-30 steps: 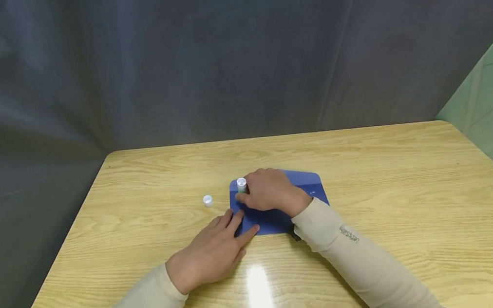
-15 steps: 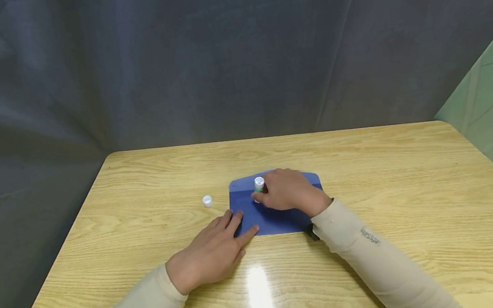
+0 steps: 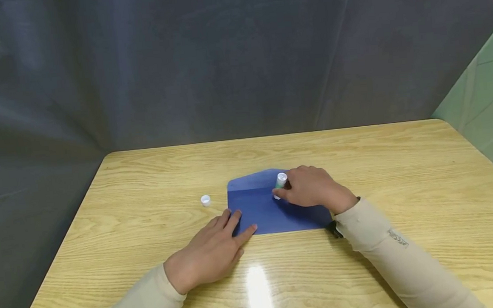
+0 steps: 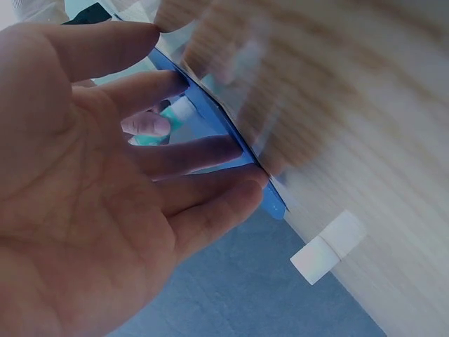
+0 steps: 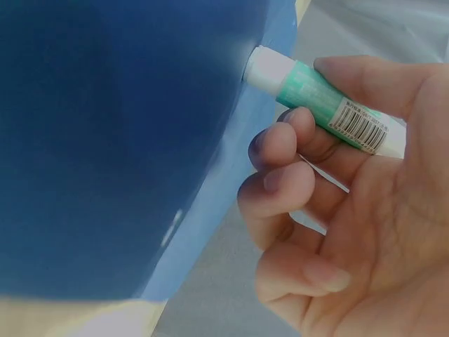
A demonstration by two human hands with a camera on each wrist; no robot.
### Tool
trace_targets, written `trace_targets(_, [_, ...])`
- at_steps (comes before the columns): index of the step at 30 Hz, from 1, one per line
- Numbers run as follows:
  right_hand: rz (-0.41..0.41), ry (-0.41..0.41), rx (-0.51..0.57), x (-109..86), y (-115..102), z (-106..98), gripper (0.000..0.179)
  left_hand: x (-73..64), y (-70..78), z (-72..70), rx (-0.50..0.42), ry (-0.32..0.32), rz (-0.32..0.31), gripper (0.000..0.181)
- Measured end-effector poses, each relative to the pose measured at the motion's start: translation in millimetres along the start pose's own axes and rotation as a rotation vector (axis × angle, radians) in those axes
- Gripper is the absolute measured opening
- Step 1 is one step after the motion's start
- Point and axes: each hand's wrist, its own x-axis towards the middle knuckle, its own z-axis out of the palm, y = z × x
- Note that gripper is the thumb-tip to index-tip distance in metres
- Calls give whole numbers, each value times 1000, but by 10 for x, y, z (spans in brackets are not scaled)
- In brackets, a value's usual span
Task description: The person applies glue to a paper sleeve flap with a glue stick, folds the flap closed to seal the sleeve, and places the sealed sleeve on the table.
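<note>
A blue envelope [image 3: 261, 216] lies on the table, its flap [image 3: 249, 182] spread away from the person. My right hand [image 3: 311, 186] pinches a white and green glue stick [image 5: 316, 95] between thumb and fingers. In the right wrist view the stick's white tip end meets the envelope along the border between body and flap. My left hand [image 3: 212, 247] presses the envelope's near left corner with spread fingertips; the left wrist view shows those fingers [image 4: 203, 156] nearly straight along the envelope's edge. To the left of the envelope stands a small white cap [image 3: 205, 200].
The wooden table [image 3: 143, 182] bears all of this. A dark curtain [image 3: 238, 61] hangs behind and at the left. A green patterned surface [image 3: 484, 104] borders the right side. Something black [image 3: 334, 229] shows at the right wrist.
My right hand has slid the glue stick rightward along the envelope's upper part, from near the left corner to past the middle. The left hand has stayed put.
</note>
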Motion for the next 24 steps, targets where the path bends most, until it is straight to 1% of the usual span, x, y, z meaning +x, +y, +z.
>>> trace_targets(6, [8, 5, 19, -76, 156, -31, 43, -2, -15, 9, -10, 7, 7, 48])
trace_targets(11, [25, 16, 36, -142, 303, -64, 40, 10, -28, 18, -16, 12, 18, 48])
trace_targets(16, [28, 13, 38, -164, 400, -87, 40, -26, -34, 17, -24, 10, 10, 49])
trace_targets(20, [33, 10, 15, -192, 473, -120, 41, -32, -10, 10, -14, 21, 13, 48])
trace_targets(24, [44, 6, -31, -254, 544, -169, 41, -7, 17, -2, -25, 14, 10, 49])
